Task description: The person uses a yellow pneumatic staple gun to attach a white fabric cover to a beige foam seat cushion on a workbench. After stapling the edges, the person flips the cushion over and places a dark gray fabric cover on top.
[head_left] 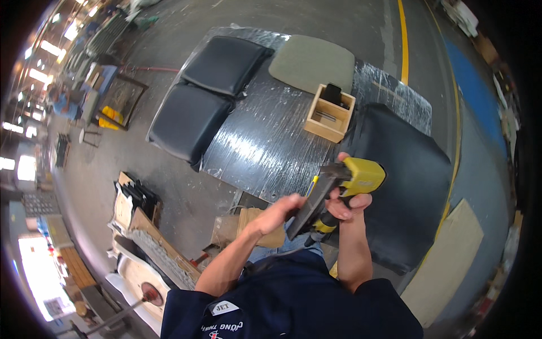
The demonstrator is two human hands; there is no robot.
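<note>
My right hand (345,204) is closed round the handle of a yellow and black staple gun (363,176), raised in front of my body. Its long dark magazine (314,204) slants down toward my waist. On the other side, my left hand (275,216) meets the magazine with its fingers bent against it; the fingertips are partly hidden and slightly blurred. Beyond the gun stands a small wooden box (329,125) with compartments, holding a black object (333,94) and thin metal strips (325,116). A large black padded seat (400,169) lies just right of the gun.
A plastic-wrapped table (255,141) spreads ahead of me, bearing two black cushions (221,65) at the left and a grey-green panel (312,61) at the back. Cardboard (224,230) lies by my left forearm. A pale board (451,254) rests at the right, near a yellow floor line (404,42).
</note>
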